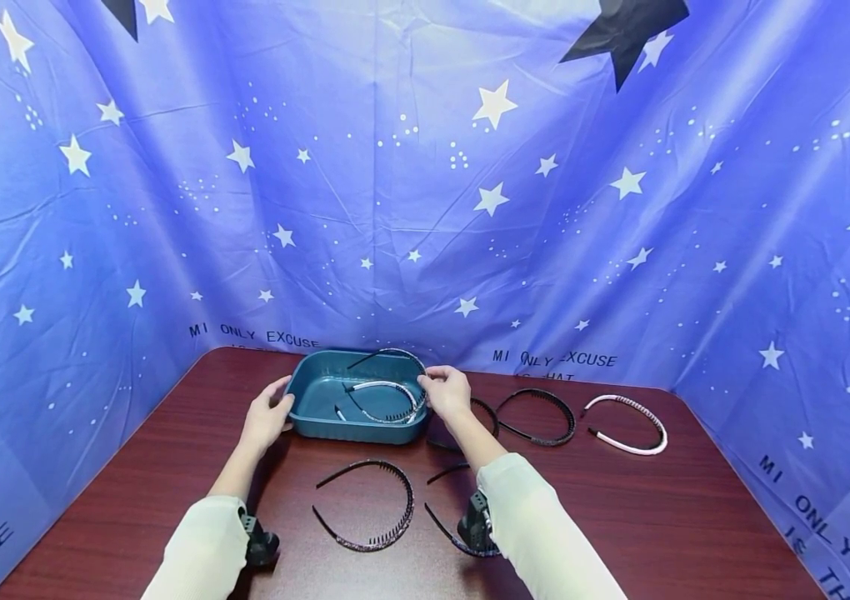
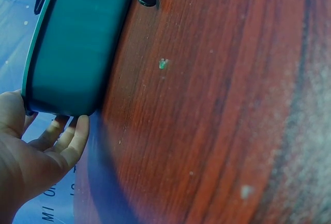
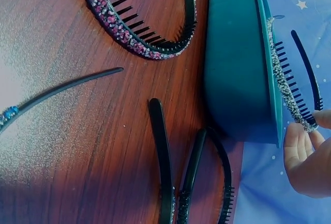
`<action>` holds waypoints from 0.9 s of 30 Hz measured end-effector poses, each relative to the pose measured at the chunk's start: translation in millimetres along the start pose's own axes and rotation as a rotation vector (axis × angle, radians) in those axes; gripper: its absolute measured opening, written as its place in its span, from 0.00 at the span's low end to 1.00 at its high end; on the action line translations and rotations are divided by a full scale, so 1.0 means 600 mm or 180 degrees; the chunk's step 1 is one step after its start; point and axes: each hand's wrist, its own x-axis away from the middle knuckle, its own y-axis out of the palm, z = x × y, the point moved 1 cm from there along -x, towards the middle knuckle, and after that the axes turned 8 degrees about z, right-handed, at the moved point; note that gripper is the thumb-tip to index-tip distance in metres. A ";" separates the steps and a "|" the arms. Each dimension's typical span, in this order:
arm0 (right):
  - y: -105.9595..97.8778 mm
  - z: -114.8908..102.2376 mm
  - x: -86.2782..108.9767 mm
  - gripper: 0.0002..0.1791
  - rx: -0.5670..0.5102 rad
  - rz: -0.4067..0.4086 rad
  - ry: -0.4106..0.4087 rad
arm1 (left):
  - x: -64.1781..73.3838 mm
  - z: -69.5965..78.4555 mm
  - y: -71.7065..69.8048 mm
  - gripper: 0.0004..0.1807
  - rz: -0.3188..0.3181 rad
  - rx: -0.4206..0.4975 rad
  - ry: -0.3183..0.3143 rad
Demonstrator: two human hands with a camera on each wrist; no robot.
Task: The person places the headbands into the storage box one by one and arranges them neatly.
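Left hand (image 1: 266, 414) grips left end of teal rounded-rectangular plastic basin (image 1: 357, 430) on brown wood-grain bench (image 1: 620, 525); right hand (image 1: 449, 392) pinches silver-glitter black toothed headband (image 3: 281, 76) over basin's right end.

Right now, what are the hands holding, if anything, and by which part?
The right hand pinches a glittery headband by the middle of its curve; the left hand touches the teal basin at its left end.

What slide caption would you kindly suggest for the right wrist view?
Fingers of the right hand pinch a glittery headband at a teal bin, with more headbands nearby.
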 end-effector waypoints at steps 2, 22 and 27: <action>0.001 0.002 0.000 0.13 0.0025 0.0025 -0.0017 | 0.000 0.000 0.000 0.25 -0.0003 0.0001 0.0002; 0.011 0.014 -0.005 0.08 0.0588 0.0157 -0.0284 | -0.001 0.002 0.001 0.25 0.0006 -0.0046 0.0011; 0.012 0.014 -0.004 0.10 0.0709 0.0081 -0.0251 | -0.001 0.002 0.003 0.25 0.0019 -0.0053 0.0019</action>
